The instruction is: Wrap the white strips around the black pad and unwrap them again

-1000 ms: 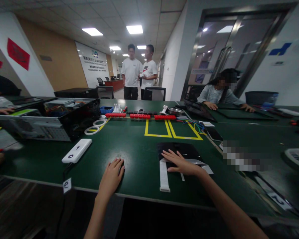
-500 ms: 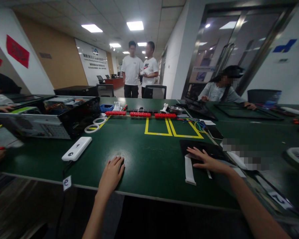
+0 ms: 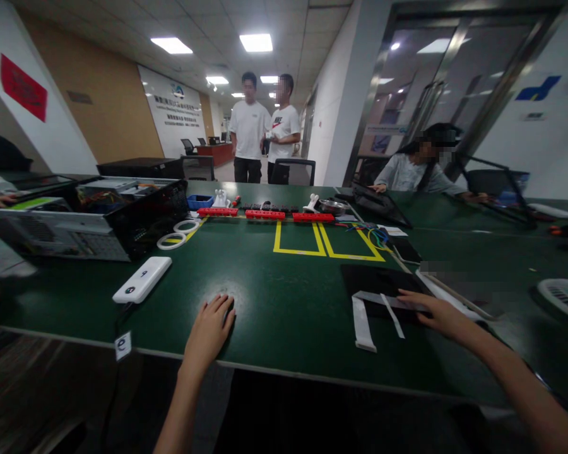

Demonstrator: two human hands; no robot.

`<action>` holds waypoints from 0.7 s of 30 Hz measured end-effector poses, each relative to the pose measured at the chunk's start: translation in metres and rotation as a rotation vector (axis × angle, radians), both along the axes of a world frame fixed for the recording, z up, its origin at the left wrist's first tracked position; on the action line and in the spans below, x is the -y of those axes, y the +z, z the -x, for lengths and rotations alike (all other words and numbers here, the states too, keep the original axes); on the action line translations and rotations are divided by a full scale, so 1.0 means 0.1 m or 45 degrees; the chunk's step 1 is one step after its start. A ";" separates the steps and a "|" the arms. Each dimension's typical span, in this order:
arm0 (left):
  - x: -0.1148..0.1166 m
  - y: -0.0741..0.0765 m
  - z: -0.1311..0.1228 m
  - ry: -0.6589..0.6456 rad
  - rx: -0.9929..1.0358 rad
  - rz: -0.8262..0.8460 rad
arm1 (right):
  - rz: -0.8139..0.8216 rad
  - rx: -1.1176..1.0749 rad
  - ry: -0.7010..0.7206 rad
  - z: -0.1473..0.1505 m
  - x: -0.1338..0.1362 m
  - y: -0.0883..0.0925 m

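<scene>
My left hand [image 3: 211, 328] lies palm down on the green table [image 3: 284, 309], its fingers stretched out and no object visible under it. My right hand [image 3: 438, 314] reaches over the right side of a black flat panel [image 3: 360, 277], fingers extended. Its fingertips rest on or just over the right end of a folded white ribbon cable [image 3: 363, 325]; contact is hard to make out. A narrow white strip [image 3: 392, 315] crosses the cable left of my fingers.
A white power bank [image 3: 142, 279], two white rings [image 3: 171, 241] and an open computer case [image 3: 99, 217] stand left. Red slotted strips [image 3: 265, 215] line the back behind yellow tape outlines [image 3: 300, 254]. Colored wires [image 3: 376, 234] lie at right. Across the table, a person [image 3: 414, 164] holds a black frame [image 3: 514, 189].
My right hand has slid to the right along the ribbon cable, uncovering its middle and the narrow strip. My left hand stays put. The person opposite has tilted the black frame up.
</scene>
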State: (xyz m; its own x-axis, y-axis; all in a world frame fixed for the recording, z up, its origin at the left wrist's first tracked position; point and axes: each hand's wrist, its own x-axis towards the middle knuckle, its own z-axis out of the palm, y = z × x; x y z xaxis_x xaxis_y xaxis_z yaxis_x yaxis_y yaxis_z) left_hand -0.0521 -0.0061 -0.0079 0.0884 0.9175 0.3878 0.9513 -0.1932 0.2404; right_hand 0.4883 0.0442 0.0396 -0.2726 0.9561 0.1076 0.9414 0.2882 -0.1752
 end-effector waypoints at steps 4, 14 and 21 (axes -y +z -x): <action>0.00 0.01 0.00 -0.008 0.011 0.010 | -0.102 0.329 0.032 0.03 0.04 -0.05; 0.01 0.03 0.00 -0.002 0.004 0.020 | -0.539 0.556 -0.432 0.09 0.15 0.51; 0.01 0.02 0.00 -0.004 0.026 0.014 | -0.357 0.564 -0.913 -0.21 0.07 0.56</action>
